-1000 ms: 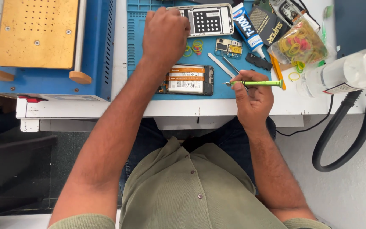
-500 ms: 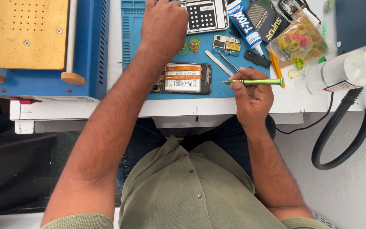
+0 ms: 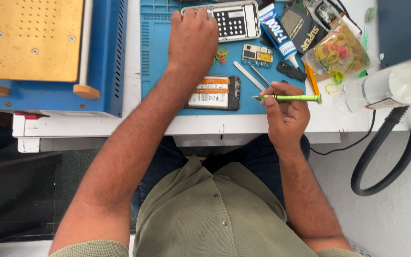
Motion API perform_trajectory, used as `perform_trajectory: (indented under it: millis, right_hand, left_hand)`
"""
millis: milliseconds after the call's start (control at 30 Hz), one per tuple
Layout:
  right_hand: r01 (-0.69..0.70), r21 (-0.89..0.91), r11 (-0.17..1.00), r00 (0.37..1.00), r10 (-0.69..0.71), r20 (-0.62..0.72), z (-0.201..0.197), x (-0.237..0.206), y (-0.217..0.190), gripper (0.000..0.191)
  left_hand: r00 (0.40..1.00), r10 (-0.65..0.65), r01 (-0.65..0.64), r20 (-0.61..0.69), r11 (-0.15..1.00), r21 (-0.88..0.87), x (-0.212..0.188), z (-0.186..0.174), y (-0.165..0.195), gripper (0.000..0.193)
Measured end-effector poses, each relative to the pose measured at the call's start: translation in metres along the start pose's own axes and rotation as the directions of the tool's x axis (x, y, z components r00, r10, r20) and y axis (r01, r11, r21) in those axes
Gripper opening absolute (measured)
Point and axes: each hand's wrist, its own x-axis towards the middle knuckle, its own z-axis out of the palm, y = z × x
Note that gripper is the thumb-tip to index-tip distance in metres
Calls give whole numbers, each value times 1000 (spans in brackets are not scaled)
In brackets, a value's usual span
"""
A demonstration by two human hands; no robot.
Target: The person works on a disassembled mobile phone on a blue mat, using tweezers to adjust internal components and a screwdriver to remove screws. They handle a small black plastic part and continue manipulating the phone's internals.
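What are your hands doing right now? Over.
Left hand on the phone frame. Right hand gripping the green screwdriver. Opened phone lies between them, uncovered.

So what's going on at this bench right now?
A person sits at a white workbench over a blue work mat. The right hand holds a green screwdriver, its tip pointing toward an opened phone with its battery exposed. The left hand rests on a white phone frame at the mat's far edge. A glue tube and a bag of rubber bands lie nearby.
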Motion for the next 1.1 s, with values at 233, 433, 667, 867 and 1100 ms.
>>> perform_trajectory:
  millis: [233,433,667,867,1100]
  right_hand:
    - [-35,-10,999,999,35,-18,3,-4,-6,23]
    - [-16,-17,1000,999,16,40,2,-6,-5,19]
    - [-33,-61,998,998,36,54,5,-10,0,21]
    - [-14,-34,999,997,17,72,6,-9,0,20]
    - [115,-152,982,992,-106,66,9,-4,-6,16]
  left_hand:
    - [983,51,-140,-176,828,-544,-4,0,12,14]
    - [994,60,-110,-92,605,-789,-12,-18,18,11]
    - [993,114,-91,-43,466,-880,-26,-27,15,19]
    - [989,140,-99,-41,445,-890,-29,-35,17,20]
    - [991,111,45,80,291,-956,-24,-35,16,27]
